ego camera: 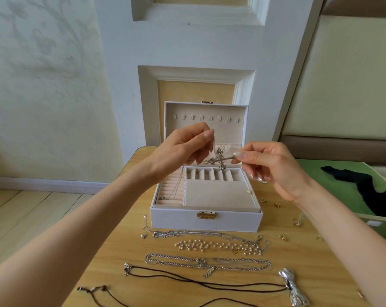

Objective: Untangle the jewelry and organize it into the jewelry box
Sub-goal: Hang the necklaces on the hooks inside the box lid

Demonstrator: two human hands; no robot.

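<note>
1. The white jewelry box [206, 220] stood open in the middle of the wooden table [121, 251]. Its lid [206, 109] was upright, with a row of small hooks across the lining.
2. Both hands were raised over the box, just in front of the lid.
3. The right hand [273, 166] pinched one arm of a silver cross pendant [218, 160] between thumb and forefinger, with the other fingers curled loosely under.
4. The cross hung tilted in the air between the two hands, above the back row of small compartments.
5. The left hand [186, 148] had its fingers curled in, thumb and forefinger tip pressed together as on a fine chain [178, 183]. The chain was too thin to make out at the fingertips.
6. Below that hand the chain ran down onto the ring rolls [170, 191] in the left of the tray and ended in a small pendant near the front.
7. More jewelry lay on the table in front of the box, in rows:
   - a bunch of thin silver chains [198, 233];
   - a pearl strand [218, 245];
   - a heavier link chain [207, 263] with a feather charm;
   - dark cord necklaces [209, 283], one of them with a silver bow pendant [294, 288].
8. A few small gold earrings [296, 222] were scattered to the right of the box.
9. A green bin [369, 218] holding dark cloth stood just beside the table's right edge.
</note>
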